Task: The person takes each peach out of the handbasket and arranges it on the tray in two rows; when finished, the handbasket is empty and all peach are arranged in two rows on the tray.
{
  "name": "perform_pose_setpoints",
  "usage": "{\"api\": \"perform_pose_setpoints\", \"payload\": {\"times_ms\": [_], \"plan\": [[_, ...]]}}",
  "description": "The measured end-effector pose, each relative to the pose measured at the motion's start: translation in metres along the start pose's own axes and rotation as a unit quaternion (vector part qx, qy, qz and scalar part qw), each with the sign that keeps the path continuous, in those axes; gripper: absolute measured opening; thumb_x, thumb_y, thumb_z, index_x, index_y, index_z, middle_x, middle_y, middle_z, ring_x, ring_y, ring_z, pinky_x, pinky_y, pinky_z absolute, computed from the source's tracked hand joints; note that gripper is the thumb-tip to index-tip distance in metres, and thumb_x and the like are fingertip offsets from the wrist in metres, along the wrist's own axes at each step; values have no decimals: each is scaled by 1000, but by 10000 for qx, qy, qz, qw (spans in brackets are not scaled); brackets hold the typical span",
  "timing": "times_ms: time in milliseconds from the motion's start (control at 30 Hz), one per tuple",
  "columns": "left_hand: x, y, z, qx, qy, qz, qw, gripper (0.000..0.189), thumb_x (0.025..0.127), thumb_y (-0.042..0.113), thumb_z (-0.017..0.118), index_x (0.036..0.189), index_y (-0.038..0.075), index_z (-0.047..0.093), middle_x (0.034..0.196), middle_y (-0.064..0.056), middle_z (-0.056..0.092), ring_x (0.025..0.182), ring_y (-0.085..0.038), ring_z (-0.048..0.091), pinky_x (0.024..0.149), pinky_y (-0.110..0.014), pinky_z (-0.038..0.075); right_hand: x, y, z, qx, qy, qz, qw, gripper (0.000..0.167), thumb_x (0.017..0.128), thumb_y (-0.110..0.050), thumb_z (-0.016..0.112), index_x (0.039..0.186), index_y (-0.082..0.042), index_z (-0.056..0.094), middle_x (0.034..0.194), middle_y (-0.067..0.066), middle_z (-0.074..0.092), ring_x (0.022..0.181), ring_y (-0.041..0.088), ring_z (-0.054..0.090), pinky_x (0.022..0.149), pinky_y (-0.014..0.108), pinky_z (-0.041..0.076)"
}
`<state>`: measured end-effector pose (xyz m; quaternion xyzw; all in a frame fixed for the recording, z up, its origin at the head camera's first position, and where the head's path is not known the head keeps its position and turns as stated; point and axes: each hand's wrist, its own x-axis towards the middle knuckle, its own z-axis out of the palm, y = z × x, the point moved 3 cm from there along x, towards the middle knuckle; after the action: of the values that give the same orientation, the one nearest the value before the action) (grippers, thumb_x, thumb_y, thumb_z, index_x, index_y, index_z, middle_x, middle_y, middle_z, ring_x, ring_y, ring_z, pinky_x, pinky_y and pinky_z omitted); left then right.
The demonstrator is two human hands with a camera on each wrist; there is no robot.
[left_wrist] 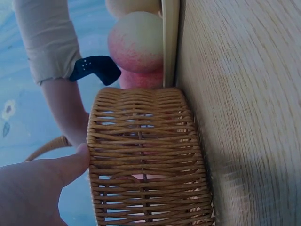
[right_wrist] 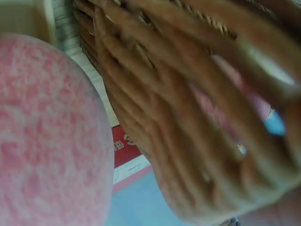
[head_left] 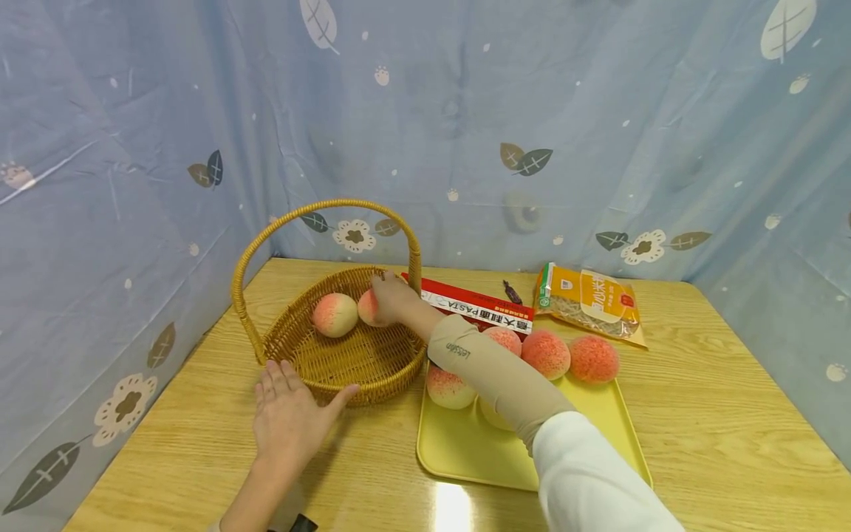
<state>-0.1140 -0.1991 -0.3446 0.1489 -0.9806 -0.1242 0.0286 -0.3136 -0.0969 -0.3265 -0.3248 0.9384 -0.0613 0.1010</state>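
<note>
A woven wicker basket (head_left: 392, 386) with a tall arched handle stands on the left of the table. One pink-and-cream peach (head_left: 335, 315) lies inside it. My right hand (head_left: 397, 297) reaches over the basket's right side and holds a second peach (head_left: 368, 307) within the basket, beside the first. Spread out, my left hand (head_left: 289, 414) rests against the near left rim; in the left wrist view its thumb (left_wrist: 77, 162) touches the top edge. Wicker (right_wrist: 188, 103) fills much of the right wrist view, with a large peach (right_wrist: 51, 132) close at its left.
Right of the basket, a yellow tray (head_left: 459, 452) bears several more peaches (head_left: 545, 355), partly covered by my right forearm. Behind are a red pasta box (head_left: 479, 304), a small dark wrapped item (head_left: 511, 292) and an orange food bag (head_left: 590, 303). A patterned blue curtain (head_left: 452, 133) surrounds the table.
</note>
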Motion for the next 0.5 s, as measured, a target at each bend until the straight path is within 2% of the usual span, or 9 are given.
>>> {"api": "perform_pose_setpoints", "payload": {"times_ms": [67,167,267,333,433,500], "plan": [[0,0,0,-1,12,9,10000,118,87,75,45,139,-27,16,144,-48,12,136,-59,12,113,-61,13,0,-1,0,-36,-22,106,9999,75,89,-32,67,149,-3,32,143,22,38,123,30,49,91,35,49],[0,0,-1,-4,23,19,10000,118,87,75,44,139,-27,16,144,-48,12,136,-59,12,113,-61,14,-1,-2,2,228,-179,267,9992,80,86,-27,72,149,-4,29,140,24,36,113,30,53,81,33,50],[0,0,-1,6,49,31,10000,119,86,76,43,139,-27,16,144,-48,12,136,-59,13,113,-62,14,0,-3,3,580,-235,389,9973,82,81,-20,78,144,-3,28,131,22,45,102,29,59,73,33,50],[0,0,-1,12,72,45,10000,119,87,76,44,139,-27,17,144,-48,13,136,-59,13,113,-62,14,0,-2,4,554,-200,415,9974,81,79,-19,80,140,-2,30,121,19,53,98,27,60,71,32,49],[0,0,-1,28,81,51,10000,118,87,74,45,138,-28,17,144,-48,13,136,-59,14,113,-61,15,1,0,3,544,-120,428,9975,70,75,-18,83,129,-2,42,108,14,59,91,24,60,67,30,47],[0,0,0,30,71,47,10000,117,87,74,46,138,-28,17,144,-48,14,136,-59,14,112,-61,15,1,1,2,543,-69,407,9977,58,71,-16,85,116,-3,51,99,10,60,84,20,57,63,28,45]]}}
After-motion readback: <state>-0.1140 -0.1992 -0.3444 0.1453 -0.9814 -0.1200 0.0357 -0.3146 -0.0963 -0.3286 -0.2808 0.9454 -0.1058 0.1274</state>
